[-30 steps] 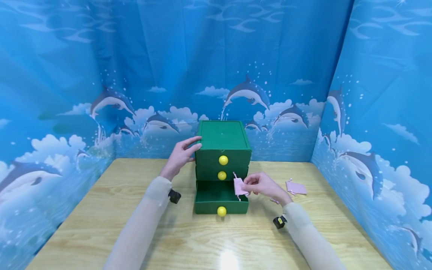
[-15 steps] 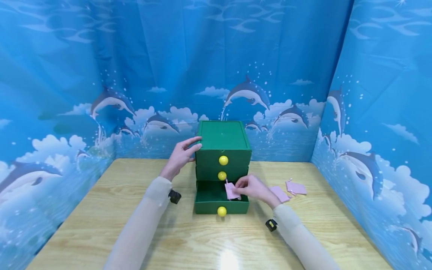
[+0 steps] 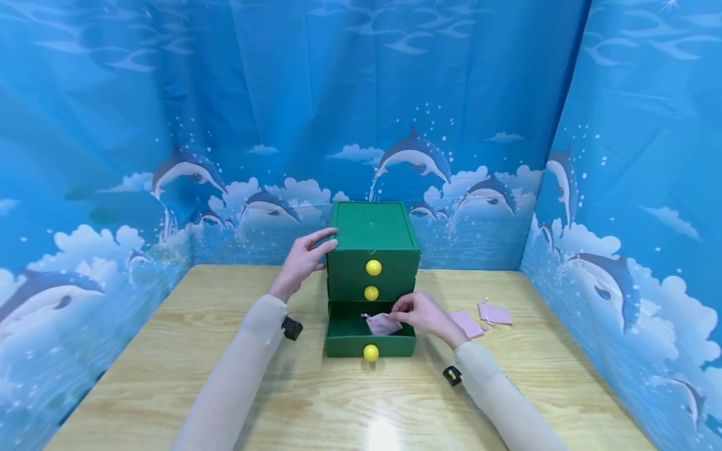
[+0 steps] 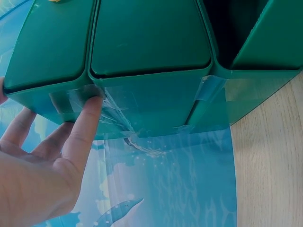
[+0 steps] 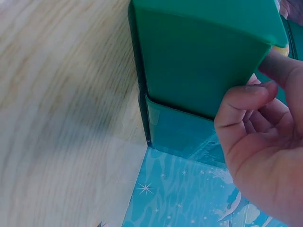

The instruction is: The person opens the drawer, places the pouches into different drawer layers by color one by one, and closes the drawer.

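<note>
A green drawer cabinet (image 3: 372,225) with yellow knobs stands on the table, its bottom drawer (image 3: 346,346) pulled out. My left hand (image 3: 299,263) rests against the cabinet's left side, fingers spread, fingertips at the top edge. In the left wrist view, one fingertip (image 4: 92,106) presses the side wall near a taped seam. My right hand (image 3: 425,313) is over the drawer's right wall. Its thumb and forefinger pinch the near corner of a pink drawstring pouch (image 3: 382,324), which slants down into the drawer. The right wrist view largely hides the pouch behind the drawer wall and fingers.
Two more pink pouches lie on the wooden table (image 3: 338,401) to the right: one pouch (image 3: 467,324) beside my right wrist, another pouch (image 3: 496,314) farther out. A blue dolphin-print curtain (image 3: 282,125) encloses the back and sides.
My right hand has moved left over the drawer with the pouch, which has dropped lower and tipped leftward into it. The left hand has stayed in place.
</note>
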`<act>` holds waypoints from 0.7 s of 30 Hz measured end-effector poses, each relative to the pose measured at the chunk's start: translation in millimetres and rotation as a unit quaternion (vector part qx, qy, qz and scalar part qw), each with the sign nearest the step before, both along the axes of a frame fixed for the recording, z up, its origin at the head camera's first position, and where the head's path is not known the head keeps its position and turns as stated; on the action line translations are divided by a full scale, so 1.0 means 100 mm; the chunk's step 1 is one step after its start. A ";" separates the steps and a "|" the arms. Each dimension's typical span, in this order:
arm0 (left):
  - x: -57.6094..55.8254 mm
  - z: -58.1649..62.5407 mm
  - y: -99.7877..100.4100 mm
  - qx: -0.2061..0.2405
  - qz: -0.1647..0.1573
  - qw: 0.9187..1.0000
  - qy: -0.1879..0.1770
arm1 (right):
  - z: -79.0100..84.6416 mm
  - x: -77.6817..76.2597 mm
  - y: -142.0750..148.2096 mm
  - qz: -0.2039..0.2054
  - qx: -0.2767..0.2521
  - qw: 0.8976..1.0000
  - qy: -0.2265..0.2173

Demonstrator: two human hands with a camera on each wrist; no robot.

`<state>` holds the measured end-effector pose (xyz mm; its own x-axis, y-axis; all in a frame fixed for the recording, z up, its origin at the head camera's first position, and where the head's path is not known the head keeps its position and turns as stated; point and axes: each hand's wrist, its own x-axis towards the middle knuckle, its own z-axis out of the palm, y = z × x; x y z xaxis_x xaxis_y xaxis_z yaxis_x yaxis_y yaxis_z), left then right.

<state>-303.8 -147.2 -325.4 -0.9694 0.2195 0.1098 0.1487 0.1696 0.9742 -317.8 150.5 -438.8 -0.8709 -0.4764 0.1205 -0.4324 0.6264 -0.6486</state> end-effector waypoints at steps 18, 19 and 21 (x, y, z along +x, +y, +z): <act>0.00 0.00 0.00 0.000 -0.002 1.000 0.002 | 0.03 0.03 0.11 0.003 -0.033 0.999 -0.032; 0.00 0.00 0.00 0.001 -0.002 1.000 0.002 | 0.03 0.03 0.12 0.006 -0.034 0.999 -0.034; 0.00 0.00 0.00 0.001 -0.002 1.000 0.002 | 0.03 0.03 0.15 0.014 -0.038 0.998 -0.036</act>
<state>-303.5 -147.1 -325.2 -0.9681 0.2228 0.1149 0.1542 0.1675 0.9737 -314.8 165.2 -435.4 -0.8651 -0.4926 0.0946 -0.3991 0.5618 -0.7246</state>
